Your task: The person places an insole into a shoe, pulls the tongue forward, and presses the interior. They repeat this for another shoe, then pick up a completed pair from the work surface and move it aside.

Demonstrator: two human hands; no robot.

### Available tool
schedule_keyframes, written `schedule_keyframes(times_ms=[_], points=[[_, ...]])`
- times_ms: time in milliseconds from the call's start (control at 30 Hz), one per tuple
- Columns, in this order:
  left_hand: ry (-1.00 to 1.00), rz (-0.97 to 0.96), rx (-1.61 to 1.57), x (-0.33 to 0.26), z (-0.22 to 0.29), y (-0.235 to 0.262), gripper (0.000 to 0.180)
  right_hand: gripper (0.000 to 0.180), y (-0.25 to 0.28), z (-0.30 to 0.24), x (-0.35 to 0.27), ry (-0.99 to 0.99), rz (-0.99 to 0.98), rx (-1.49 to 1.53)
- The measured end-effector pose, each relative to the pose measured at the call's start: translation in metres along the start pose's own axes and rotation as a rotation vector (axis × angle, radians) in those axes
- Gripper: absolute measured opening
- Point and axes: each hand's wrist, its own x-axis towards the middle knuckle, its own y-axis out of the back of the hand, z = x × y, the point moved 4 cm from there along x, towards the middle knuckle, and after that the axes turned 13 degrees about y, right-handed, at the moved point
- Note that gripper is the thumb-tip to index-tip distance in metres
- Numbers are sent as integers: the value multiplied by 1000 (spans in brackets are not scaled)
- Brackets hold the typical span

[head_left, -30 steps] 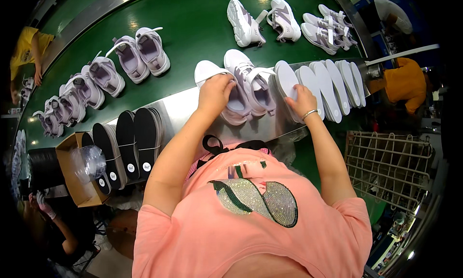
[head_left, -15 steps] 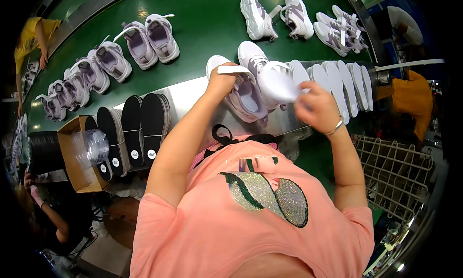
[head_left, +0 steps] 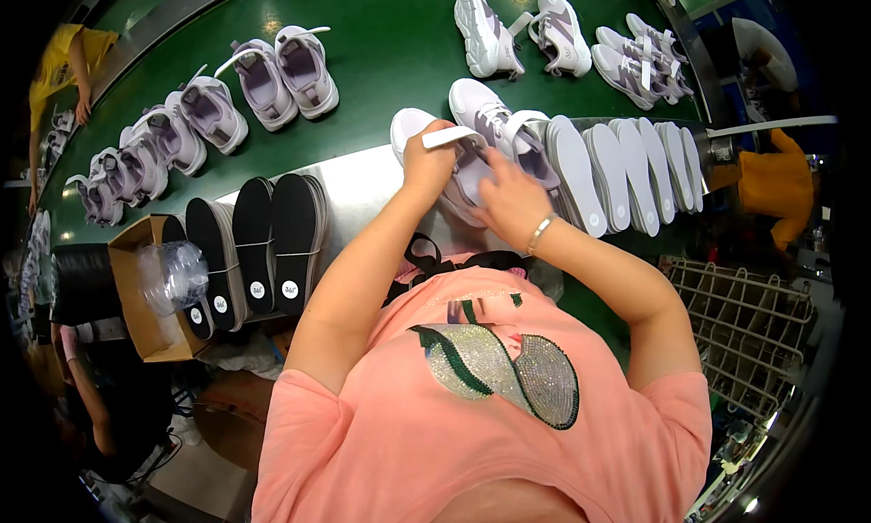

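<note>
A green work surface (head_left: 390,51) spans the background, bounded at the far left by a metal rim (head_left: 168,49); a steel ledge (head_left: 357,180) runs along its near side, close to the person's shirt (head_left: 490,423). The widest gap on the green lies between the row of shoes (head_left: 213,115) at left and the 2 shoes (head_left: 490,33) standing at the back. A narrower gap of steel separates the black insole stacks (head_left: 299,242) from the shoes at the hands. On the right, the white insole stacks (head_left: 573,171) stand tight beside the work, leaving little room there; a wire rack (head_left: 744,332) sits below, past the ledge's near edge.

The left hand (head_left: 430,160) grasps the upper of 1 lavender shoe (head_left: 466,174) at its white strap (head_left: 454,136). The right hand (head_left: 513,196), blurred, has its fingers at that shoe's opening; whether it grips anything cannot be told. This shoe rests at the ledge, toe away from the person, directly beside a second shoe (head_left: 494,117).

Counted: 2 shoes at the hands, 2 at the back, at least 6 in the left row, at least 3 overlapping at far right; 6 white stacks, 4 black stacks, 1 cardboard box (head_left: 136,296).
</note>
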Motion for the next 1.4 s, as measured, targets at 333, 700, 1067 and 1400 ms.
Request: schedule_keyframes(times_ms=[333,700,1067,1400], points=[[27,16,-25,-4,1,-7,12,10,-9,9,5,113,-273,-63],[11,17,-212,19,-33,-16,25,19,-59,32,45,-9,-823,151],[41,-22,-53,9,-13,-16,25,25,-63,35,39,-55,-778,34],[4,7,-44,10,-11,-21,26,29,-45,38,2,134,-870,208]])
